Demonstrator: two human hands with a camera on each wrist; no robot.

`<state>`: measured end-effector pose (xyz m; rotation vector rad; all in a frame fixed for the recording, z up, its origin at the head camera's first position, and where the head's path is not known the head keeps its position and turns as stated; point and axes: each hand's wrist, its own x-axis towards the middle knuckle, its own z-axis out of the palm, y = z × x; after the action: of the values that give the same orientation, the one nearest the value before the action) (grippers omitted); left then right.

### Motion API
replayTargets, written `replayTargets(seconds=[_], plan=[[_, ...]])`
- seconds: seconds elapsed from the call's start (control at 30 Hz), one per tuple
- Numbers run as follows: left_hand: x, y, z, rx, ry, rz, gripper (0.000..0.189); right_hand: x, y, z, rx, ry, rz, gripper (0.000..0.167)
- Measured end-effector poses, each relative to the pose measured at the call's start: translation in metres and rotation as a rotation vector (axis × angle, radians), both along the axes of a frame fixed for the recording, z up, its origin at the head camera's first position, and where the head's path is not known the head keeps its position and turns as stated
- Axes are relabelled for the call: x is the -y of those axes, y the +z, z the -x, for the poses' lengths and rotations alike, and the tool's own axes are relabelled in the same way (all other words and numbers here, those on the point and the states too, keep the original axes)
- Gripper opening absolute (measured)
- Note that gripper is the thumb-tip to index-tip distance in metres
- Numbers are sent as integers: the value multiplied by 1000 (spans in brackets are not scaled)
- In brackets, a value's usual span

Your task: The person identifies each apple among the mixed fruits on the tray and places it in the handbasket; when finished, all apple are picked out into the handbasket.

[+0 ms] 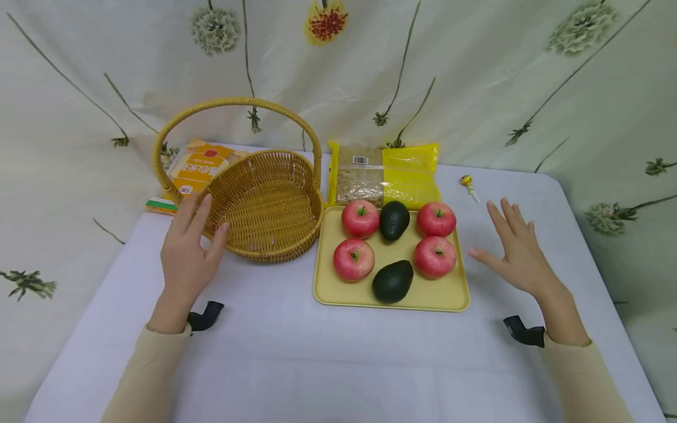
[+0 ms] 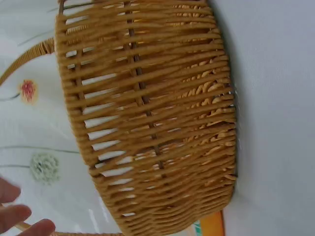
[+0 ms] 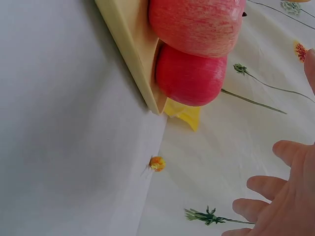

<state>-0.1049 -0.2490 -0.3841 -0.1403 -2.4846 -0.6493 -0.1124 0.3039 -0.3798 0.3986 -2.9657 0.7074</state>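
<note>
My left hand (image 1: 186, 258) is held over the left side of a wicker basket (image 1: 270, 205), fingers extended. In the left wrist view its fingertips (image 2: 32, 228) show at the lower left, beside the basket's woven wall. My right hand (image 1: 515, 249) hovers with spread fingers to the right of a yellow tray (image 1: 338, 294), holding nothing. On that tray lie several red apples (image 1: 435, 257) and two dark avocados (image 1: 393, 282), one near the front and one at the back. A small lollipop (image 1: 466, 181) lies beyond the right hand's fingertips.
Behind the tray lies a yellow bag (image 1: 409, 170) with a clear window. An orange food package (image 1: 203, 164) sits behind the basket, partly covered by it. The basket's tall arched handle (image 1: 238, 101) stands upright. A floral cloth (image 1: 476, 88) hangs behind the white table (image 1: 317, 364).
</note>
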Motion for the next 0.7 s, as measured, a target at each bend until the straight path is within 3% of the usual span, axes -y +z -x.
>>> replayTargets(seconds=[0.1, 0.17, 0.27, 0.43, 0.57, 0.7], plan=[[7, -1, 3, -213, 144, -192, 35, -2, -5, -3, -6, -2, 57, 94], [13, 0, 5, -242, 240, -294, 31, -2, -8, -3, -8, -6, 82, 93], [21, 0, 9, -164, 327, -394, 37, -3, -11, -6, -2, -17, 117, 91], [29, 0, 20, 24, 278, -480, 57, -1, -15, -8, 22, -51, 164, 90], [31, -3, 31, 57, 245, -525, 51, 1, -21, -8, 1, -50, 230, 89], [30, -5, 38, 87, 268, -559, 44, 4, -28, -9, -31, -51, 297, 88]])
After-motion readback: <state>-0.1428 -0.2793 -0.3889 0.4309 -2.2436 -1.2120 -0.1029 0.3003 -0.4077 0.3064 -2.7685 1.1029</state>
